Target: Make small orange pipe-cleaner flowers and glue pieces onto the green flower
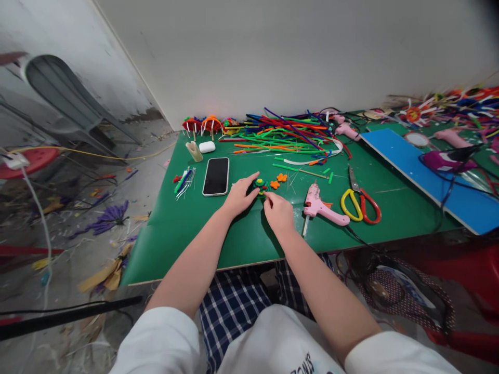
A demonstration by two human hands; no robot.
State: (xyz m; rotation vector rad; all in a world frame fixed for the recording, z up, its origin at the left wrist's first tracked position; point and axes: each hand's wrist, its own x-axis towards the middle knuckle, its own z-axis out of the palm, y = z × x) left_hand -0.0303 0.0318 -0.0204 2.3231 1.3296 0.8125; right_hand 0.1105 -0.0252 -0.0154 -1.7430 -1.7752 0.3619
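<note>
A small green pipe-cleaner craft piece [260, 184] with a yellow spot on top lies on the green table, between my hands. My left hand [238, 197] steadies it from the left, index finger along its far side and thumb at its near side. From the right, my right hand [278, 212] has its fingers curled, with the fingertips pinching the near edge of the piece. Its underside is hidden. Just right of it are orange flower shapes [275, 184] and thin clear strips [290, 182]. A pink glue gun [320, 206] lies right of my right hand.
Scissors [354, 182] with yellow and red handles lie right of the glue gun. A phone [216, 176] is left of my left hand. Many coloured pipe cleaners [280, 130] spread along the back. A blue board [424, 174] and a purple glue gun [444, 161] occupy the right side.
</note>
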